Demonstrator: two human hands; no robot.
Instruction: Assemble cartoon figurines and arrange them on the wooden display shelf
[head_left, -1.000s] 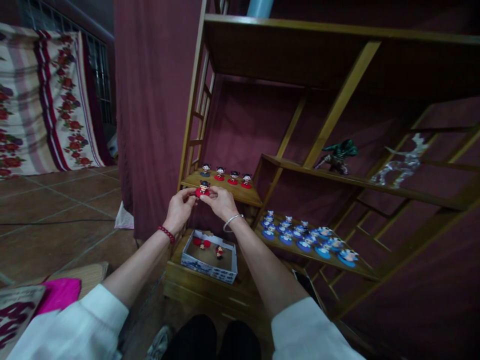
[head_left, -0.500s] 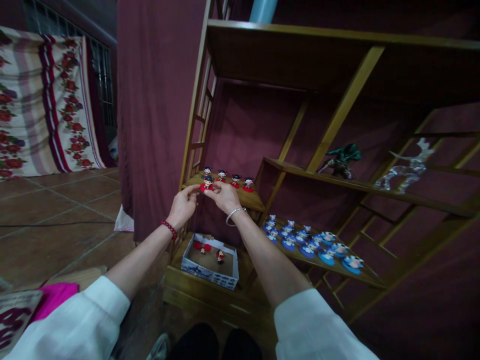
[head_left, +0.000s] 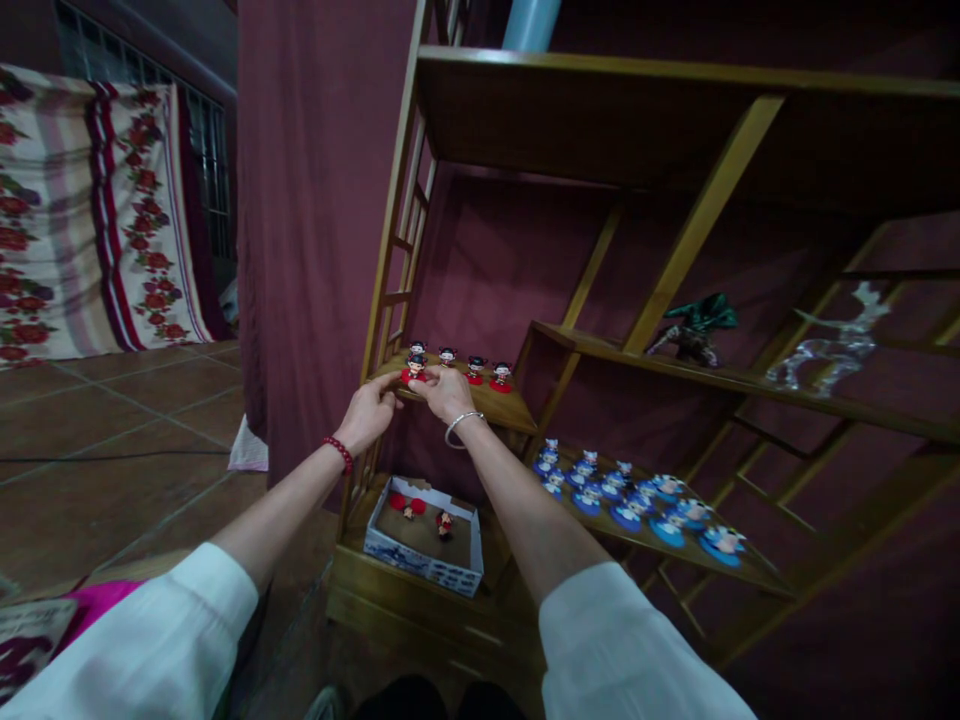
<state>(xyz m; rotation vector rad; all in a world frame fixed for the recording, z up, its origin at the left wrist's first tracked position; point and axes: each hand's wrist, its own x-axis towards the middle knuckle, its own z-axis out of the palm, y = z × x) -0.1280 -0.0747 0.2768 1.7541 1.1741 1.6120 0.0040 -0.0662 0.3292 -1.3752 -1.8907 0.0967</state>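
Observation:
Between my two hands a small doll figurine (head_left: pixel 415 367) with black hair stands upright on a round red base, at the front of the small upper shelf (head_left: pixel 502 402). My left hand (head_left: pixel 370 412) grips the base's left edge with thumb and fingertips. On the other side my right hand (head_left: pixel 445 392) pinches the base. Behind it on the same shelf stand several similar figurines (head_left: pixel 475 370) on red bases. Below, an open cardboard box (head_left: pixel 424 570) holds two more figurines (head_left: pixel 445 524) and red round bases (head_left: pixel 417 506).
Several blue-and-white figurines (head_left: pixel 628 508) line a lower shelf at right. Above them stand a dark green figure (head_left: pixel 694 330) and a clear deer ornament (head_left: pixel 832 345). A wooden post (head_left: pixel 390 265) edges the shelf unit beside a maroon curtain (head_left: pixel 307 250).
My hands and the figurine have settled slightly lower, closer against the front of the shelf. The whole view has shifted a little.

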